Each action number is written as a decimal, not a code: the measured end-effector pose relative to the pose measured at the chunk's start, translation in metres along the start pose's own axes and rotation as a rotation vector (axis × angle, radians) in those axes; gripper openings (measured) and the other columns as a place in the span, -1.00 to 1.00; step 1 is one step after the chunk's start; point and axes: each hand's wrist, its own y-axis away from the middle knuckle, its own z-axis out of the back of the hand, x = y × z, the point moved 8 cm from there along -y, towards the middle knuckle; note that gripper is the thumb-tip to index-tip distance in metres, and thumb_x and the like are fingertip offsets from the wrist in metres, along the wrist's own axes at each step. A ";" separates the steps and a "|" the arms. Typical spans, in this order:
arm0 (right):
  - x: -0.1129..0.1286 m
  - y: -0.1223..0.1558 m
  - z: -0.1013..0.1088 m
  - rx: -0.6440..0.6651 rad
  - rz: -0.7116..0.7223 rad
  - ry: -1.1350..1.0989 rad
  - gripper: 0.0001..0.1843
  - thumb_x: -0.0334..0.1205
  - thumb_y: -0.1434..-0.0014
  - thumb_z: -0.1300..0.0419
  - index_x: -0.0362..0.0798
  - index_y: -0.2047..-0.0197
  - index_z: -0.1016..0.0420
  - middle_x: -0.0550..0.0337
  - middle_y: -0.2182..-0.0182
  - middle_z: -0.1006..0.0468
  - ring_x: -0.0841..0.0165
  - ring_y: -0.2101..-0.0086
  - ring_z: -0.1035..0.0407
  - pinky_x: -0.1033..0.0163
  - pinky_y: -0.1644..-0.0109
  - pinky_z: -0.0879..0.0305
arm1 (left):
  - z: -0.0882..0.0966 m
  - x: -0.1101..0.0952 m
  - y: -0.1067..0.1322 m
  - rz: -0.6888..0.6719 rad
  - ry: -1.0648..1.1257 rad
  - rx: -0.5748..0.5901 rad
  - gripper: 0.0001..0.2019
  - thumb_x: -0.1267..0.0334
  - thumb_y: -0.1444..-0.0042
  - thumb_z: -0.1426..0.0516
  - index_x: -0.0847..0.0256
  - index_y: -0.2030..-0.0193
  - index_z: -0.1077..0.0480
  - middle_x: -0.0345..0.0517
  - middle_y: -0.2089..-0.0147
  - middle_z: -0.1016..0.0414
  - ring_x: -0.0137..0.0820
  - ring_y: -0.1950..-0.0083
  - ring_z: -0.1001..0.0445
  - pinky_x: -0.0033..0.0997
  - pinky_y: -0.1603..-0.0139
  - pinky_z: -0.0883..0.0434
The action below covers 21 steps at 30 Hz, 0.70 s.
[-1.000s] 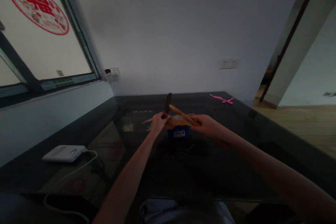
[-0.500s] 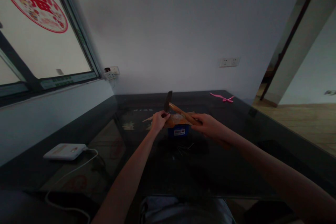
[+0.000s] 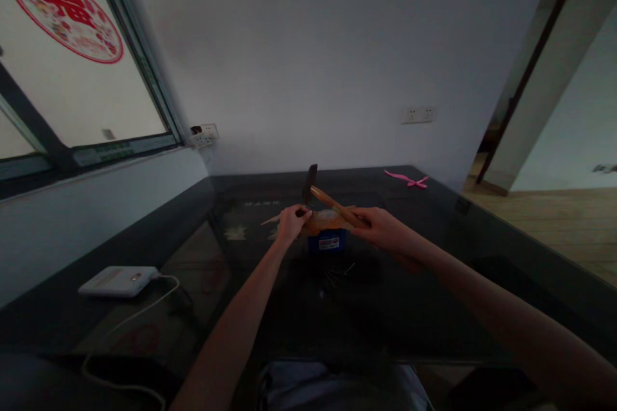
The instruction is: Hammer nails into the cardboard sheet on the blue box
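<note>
My right hand point(image 3: 380, 228) is wrapped round the wooden handle of a hammer point(image 3: 332, 200). The hammer's dark head stands raised just above the fingertips of my left hand point(image 3: 292, 223). Those fingertips are pinched together at the left edge of a flat orange-brown piece point(image 3: 318, 222), on what looks like a small thin nail, barely visible. The brown piece has a pale, shiny patch and lies on top of a blue box point(image 3: 328, 241) with a white and red label. In front of the box, several thin nails point(image 3: 337, 273) lie loose on the dark tabletop.
The glossy black table point(image 3: 409, 314) meets the wall at the back. A white power bank point(image 3: 119, 281) with a white cable point(image 3: 139, 311) lies at the left. Near the back right corner is a pink ribbon point(image 3: 407, 179). A window point(image 3: 91, 103) is on the left.
The hammer head sits slightly higher above my left fingertips than before. Both hands keep nearly the same place and hold, and the view has shifted a little.
</note>
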 end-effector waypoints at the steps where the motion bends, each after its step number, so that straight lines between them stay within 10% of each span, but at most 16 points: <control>1: -0.001 0.000 -0.002 0.006 0.001 0.016 -0.68 -0.27 0.00 -0.12 -0.12 0.14 -0.49 0.19 0.48 -0.47 0.41 0.52 -0.28 0.34 0.45 -0.09 | 0.000 0.000 0.000 0.009 -0.011 0.004 -0.89 0.27 0.04 -0.18 0.29 0.43 -0.46 -0.12 0.43 -0.52 -0.42 0.40 -0.45 -0.49 0.36 -0.32; 21: -0.004 0.000 0.010 0.025 -0.037 -0.009 -0.70 -0.15 -0.05 -0.09 -0.19 0.23 -0.45 0.22 0.59 -0.38 0.46 0.65 -0.22 0.34 0.57 -0.05 | -0.008 -0.003 -0.006 0.008 0.012 0.102 -0.84 0.23 0.02 -0.18 0.24 0.32 -0.50 -0.07 0.32 -0.56 -0.36 0.29 -0.50 -0.41 0.24 -0.38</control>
